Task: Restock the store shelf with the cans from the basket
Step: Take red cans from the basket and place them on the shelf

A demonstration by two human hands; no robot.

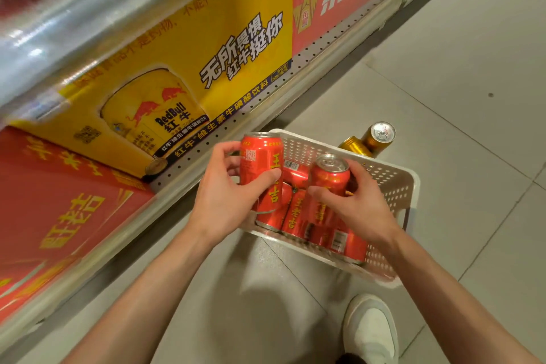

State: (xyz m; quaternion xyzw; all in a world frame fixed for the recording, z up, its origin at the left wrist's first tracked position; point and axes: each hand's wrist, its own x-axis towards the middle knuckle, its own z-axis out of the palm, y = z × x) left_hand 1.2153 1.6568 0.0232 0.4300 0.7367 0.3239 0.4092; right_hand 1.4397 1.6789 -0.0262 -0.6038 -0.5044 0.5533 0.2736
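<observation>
Cans (295,216): two gripped by hands (229,195), two gold.

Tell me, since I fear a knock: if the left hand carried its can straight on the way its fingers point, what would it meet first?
Probably the upright red drink can held by the right hand; the left hand with its own red can points that way, over the white perforated plastic basket. Depth is unclear.

Both bare forearms reach forward and converge. The left hand (224,195) is curled, thumb forward, fingers wrapped in a grip. The right hand (357,201) grips palm-down, fingers bent.
</observation>
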